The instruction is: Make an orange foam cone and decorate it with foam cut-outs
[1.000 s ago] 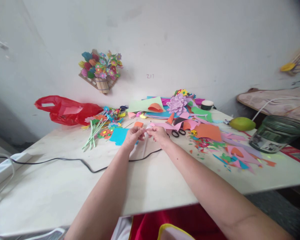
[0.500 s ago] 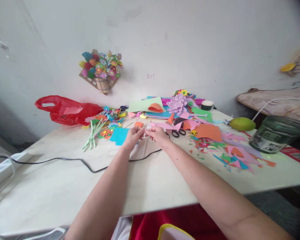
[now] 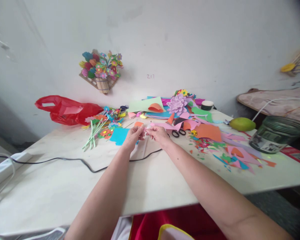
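My left hand (image 3: 135,135) and my right hand (image 3: 158,134) meet above the middle of the table, fingertips almost touching. Both are closed in a pinch. A small pale pinkish bit shows between the fingertips, too small to name. Beside my left hand lies a blue foam sheet (image 3: 120,136), with a small orange piece (image 3: 139,124) just behind that hand. Black-handled scissors (image 3: 175,133) lie to the right of my right hand, their blades hidden. A black cable (image 3: 150,154) runs beneath my wrists.
To the left are pale green stems (image 3: 91,138), foam flowers (image 3: 106,133) and a red plastic bag (image 3: 67,111). Colourful sheets, a purple flower (image 3: 177,104) and scraps (image 3: 205,143) lie behind and right. A glass jar (image 3: 270,133) stands far right, a power strip (image 3: 10,166) far left.
The fingertips of both hands have shifted very slightly, and a little more pink shows between them. Everything on the table stays in place.
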The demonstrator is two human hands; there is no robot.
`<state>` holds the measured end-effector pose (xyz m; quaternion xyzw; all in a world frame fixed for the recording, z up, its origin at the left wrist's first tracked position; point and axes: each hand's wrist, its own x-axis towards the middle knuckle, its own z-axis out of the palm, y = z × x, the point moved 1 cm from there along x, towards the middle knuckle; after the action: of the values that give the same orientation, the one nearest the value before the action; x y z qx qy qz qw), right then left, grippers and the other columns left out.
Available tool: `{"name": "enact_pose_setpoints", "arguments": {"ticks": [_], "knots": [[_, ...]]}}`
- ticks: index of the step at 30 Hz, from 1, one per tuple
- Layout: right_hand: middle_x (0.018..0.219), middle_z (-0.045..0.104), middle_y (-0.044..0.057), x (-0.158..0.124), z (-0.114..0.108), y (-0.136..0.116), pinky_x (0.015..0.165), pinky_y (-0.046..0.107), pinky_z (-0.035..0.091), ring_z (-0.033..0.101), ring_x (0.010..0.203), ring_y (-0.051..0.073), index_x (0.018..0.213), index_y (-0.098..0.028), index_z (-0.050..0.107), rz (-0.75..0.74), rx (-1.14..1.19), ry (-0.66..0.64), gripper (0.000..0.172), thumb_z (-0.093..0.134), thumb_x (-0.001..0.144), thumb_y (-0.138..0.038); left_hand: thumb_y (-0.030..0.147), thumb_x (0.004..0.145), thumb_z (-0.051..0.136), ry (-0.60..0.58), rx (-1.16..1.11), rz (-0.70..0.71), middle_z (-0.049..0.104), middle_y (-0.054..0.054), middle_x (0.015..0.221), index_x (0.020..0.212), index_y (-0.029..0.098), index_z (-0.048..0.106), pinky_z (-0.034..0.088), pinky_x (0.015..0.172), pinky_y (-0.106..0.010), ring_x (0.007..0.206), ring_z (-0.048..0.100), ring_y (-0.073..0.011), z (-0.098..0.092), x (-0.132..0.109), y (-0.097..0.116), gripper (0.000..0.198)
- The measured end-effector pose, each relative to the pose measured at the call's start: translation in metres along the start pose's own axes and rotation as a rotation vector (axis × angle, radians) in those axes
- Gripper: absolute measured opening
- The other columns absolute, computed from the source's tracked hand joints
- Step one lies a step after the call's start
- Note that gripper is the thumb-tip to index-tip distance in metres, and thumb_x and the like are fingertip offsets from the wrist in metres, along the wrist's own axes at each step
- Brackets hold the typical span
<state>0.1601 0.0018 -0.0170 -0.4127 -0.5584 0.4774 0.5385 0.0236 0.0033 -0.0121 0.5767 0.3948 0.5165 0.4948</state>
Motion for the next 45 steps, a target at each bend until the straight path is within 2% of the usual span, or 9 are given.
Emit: {"name": "enact_pose_setpoints", "arguments": {"ticks": [6, 13, 15, 19, 21, 29, 33, 39, 45], "knots": [[0.056, 0.057, -0.001, 0.004, -0.007, -0.003, 0.042, 0.021, 0.022, 0.036, 0.042, 0.005, 0.059, -0.015, 0.059, 0.042, -0.015, -0.105, 0.028, 0.065, 0.063, -0.042, 0.052, 0.07, 0.063, -0.012, 0.029, 0.048, 0.05, 0.002, 0.056, 0.067, 0.016, 0.051, 0.041, 0.049, -0.02, 0.047, 0.044, -0.0069, -0.001, 0.0, 0.002, 0.038], [0.036, 0.034, -0.008, 0.015, -0.04, -0.013, 0.041, 0.023, 0.022, 0.028, 0.038, 0.006, 0.05, -0.018, 0.049, -0.055, -0.093, 0.22, 0.03, 0.062, 0.066, -0.04, 0.05, 0.073, 0.059, 0.004, 0.172, 0.057, 0.046, 0.004, 0.051, 0.063, 0.017, 0.049, 0.038, 0.048, -0.02, 0.045, 0.04, -0.007, -0.004, 0.001, 0.002, 0.036], [0.037, 0.037, -0.006, 0.014, -0.039, -0.013, 0.042, 0.023, 0.023, 0.03, 0.039, 0.006, 0.049, -0.017, 0.05, -0.055, -0.152, 0.184, 0.032, 0.062, 0.067, -0.041, 0.05, 0.074, 0.057, -0.001, 0.249, 0.055, 0.046, 0.003, 0.049, 0.062, 0.017, 0.049, 0.037, 0.048, -0.021, 0.045, 0.04, -0.0075, -0.002, 0.0, 0.002, 0.036], [0.051, 0.056, -0.001, 0.008, -0.026, -0.009, 0.043, 0.021, 0.028, 0.038, 0.043, 0.006, 0.058, -0.015, 0.061, -0.027, -0.248, -0.068, 0.024, 0.061, 0.068, -0.037, 0.051, 0.075, 0.055, -0.005, 0.377, 0.072, 0.047, 0.002, 0.048, 0.058, 0.017, 0.048, 0.034, 0.045, -0.021, 0.044, 0.041, -0.0083, 0.002, -0.002, 0.004, 0.038], [0.056, 0.059, 0.0, 0.005, -0.021, -0.007, 0.043, 0.021, 0.029, 0.039, 0.044, 0.006, 0.062, -0.015, 0.063, 0.005, -0.274, -0.127, 0.019, 0.061, 0.068, -0.033, 0.052, 0.075, 0.055, -0.017, 0.402, 0.077, 0.047, 0.002, 0.048, 0.057, 0.017, 0.048, 0.035, 0.045, -0.021, 0.044, 0.041, -0.0085, 0.003, -0.003, 0.005, 0.039], [0.058, 0.062, 0.001, 0.0, -0.017, -0.009, 0.04, 0.02, 0.027, 0.037, 0.04, 0.005, 0.062, -0.015, 0.061, 0.074, -0.175, -0.174, 0.015, 0.058, 0.07, -0.027, 0.051, 0.075, 0.054, -0.002, 0.488, 0.049, 0.049, 0.001, 0.049, 0.056, 0.018, 0.047, 0.035, 0.045, -0.022, 0.043, 0.043, -0.009, 0.003, -0.003, 0.005, 0.039], [0.055, 0.061, 0.001, 0.0, -0.016, -0.008, 0.04, 0.019, 0.026, 0.037, 0.04, 0.004, 0.059, -0.014, 0.059, 0.095, -0.186, -0.14, 0.013, 0.058, 0.069, -0.022, 0.053, 0.075, 0.053, 0.002, 0.492, 0.033, 0.047, 0.002, 0.048, 0.057, 0.018, 0.047, 0.033, 0.044, -0.021, 0.042, 0.041, -0.0084, 0.003, -0.002, 0.002, 0.04], [0.054, 0.061, 0.001, 0.001, -0.017, -0.012, 0.039, 0.02, 0.027, 0.037, 0.037, 0.004, 0.06, -0.014, 0.061, 0.109, -0.127, -0.15, 0.016, 0.058, 0.071, -0.026, 0.053, 0.075, 0.05, 0.035, 0.561, 0.008, 0.048, 0.003, 0.048, 0.06, 0.017, 0.048, 0.033, 0.044, -0.021, 0.042, 0.041, -0.0085, 0.0, 0.002, -0.003, 0.039], [0.052, 0.061, 0.0, 0.0, -0.014, -0.01, 0.042, 0.02, 0.03, 0.038, 0.04, 0.006, 0.057, -0.016, 0.06, 0.099, -0.195, -0.118, 0.01, 0.061, 0.066, -0.019, 0.053, 0.075, 0.05, -0.011, 0.607, 0.047, 0.049, 0.002, 0.05, 0.059, 0.017, 0.048, 0.034, 0.046, -0.022, 0.043, 0.043, -0.0088, 0.002, 0.001, -0.002, 0.039]]}}
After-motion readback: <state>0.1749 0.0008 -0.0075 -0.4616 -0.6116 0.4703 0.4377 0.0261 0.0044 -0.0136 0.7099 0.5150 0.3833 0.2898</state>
